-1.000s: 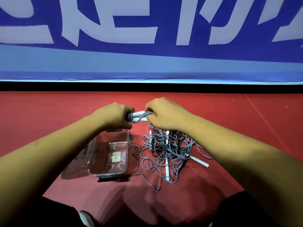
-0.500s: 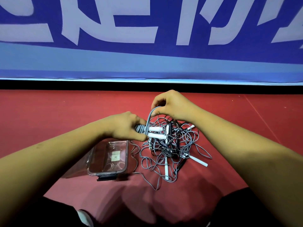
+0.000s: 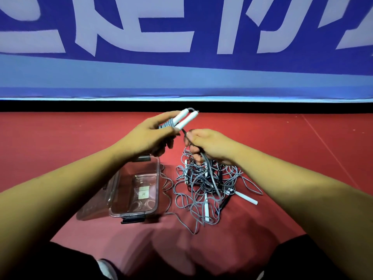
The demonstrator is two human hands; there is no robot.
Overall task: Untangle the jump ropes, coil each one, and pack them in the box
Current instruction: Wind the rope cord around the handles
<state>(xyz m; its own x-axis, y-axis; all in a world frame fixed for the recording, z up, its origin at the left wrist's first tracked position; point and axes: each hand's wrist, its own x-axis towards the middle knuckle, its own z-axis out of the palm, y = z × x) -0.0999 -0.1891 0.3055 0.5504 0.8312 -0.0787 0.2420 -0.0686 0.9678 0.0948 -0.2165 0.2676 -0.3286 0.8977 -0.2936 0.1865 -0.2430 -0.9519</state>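
Note:
My left hand (image 3: 149,138) grips two white jump-rope handles (image 3: 184,118) side by side, with grey cord wound round their lower ends. The handles point up and to the right. My right hand (image 3: 210,144) pinches the grey cord (image 3: 210,170) that runs down from the handles into the pile. A tangled pile of grey ropes (image 3: 203,188) with several white handles lies on the red floor under my right hand. A clear plastic box (image 3: 139,213) with dark latches stands open to the left of the pile, with no rope inside.
The box's clear lid (image 3: 94,207) lies against its left side. A loose grey cord (image 3: 185,225) trails from the pile toward me. A blue banner wall (image 3: 185,77) with a black base strip closes the far side. My knees (image 3: 60,263) are at the bottom.
My left hand has risen and tilted the two handles upward. My right hand has dropped from above the handles to below them and now holds the cord lower down.

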